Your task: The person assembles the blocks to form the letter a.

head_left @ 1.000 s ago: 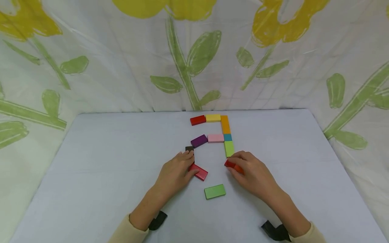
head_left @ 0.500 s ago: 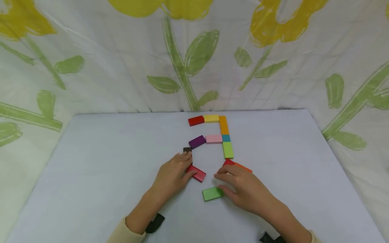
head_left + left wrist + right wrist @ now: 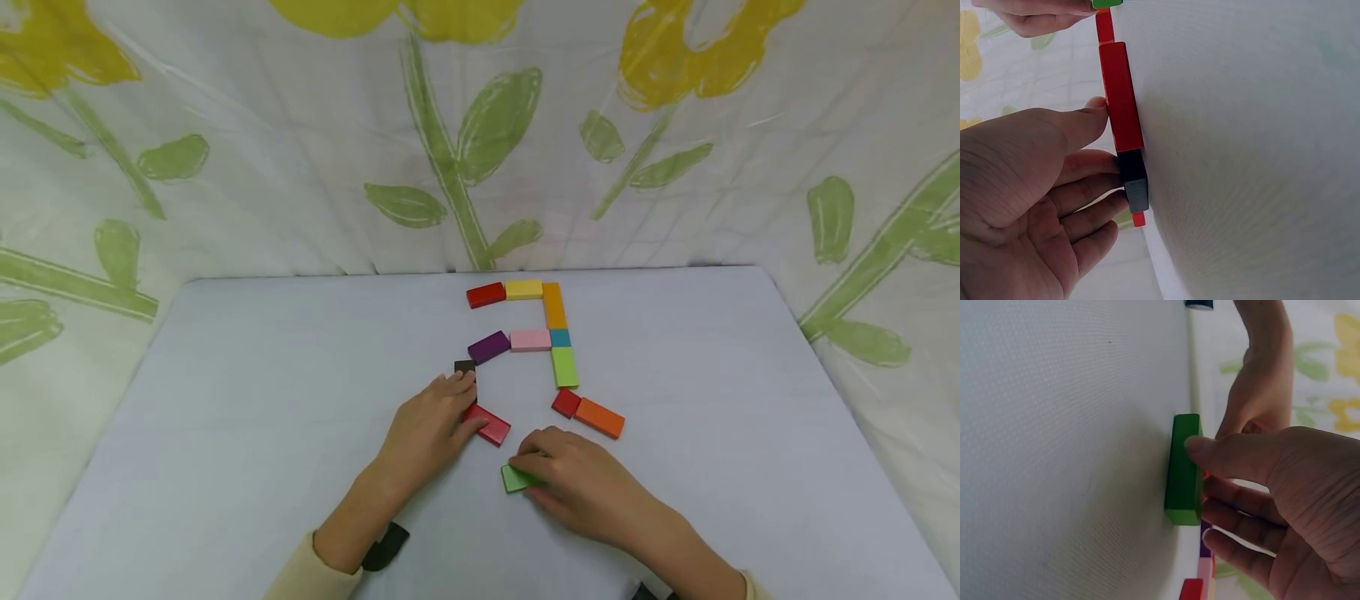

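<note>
In the head view my left hand (image 3: 426, 427) rests on a black block (image 3: 465, 366) and a pinkish-red block (image 3: 492, 427). The left wrist view has its thumb touching the red block (image 3: 1121, 97) and its straight fingertips against the black block (image 3: 1134, 181). My right hand (image 3: 585, 485) pinches a light green block (image 3: 514, 478) close to the table, covering its right half from above. From the right wrist, the thumb lies along one side of the green block (image 3: 1184, 472), with fingers on the other side.
A chain of flat blocks runs behind the hands: dark red (image 3: 486, 295), yellow (image 3: 523, 289), orange (image 3: 555, 306), teal (image 3: 560, 337), pink (image 3: 530, 340), purple (image 3: 489, 347) and lime (image 3: 565, 367). A small red block (image 3: 566, 402) touches an orange-red one (image 3: 600, 418). A flowered cloth (image 3: 300, 225) hangs behind the white table (image 3: 262, 367).
My right hand has let go of the small red and orange-red blocks, moved left and nearer to me, and taken hold of the green block. The left hand has stayed in place.
</note>
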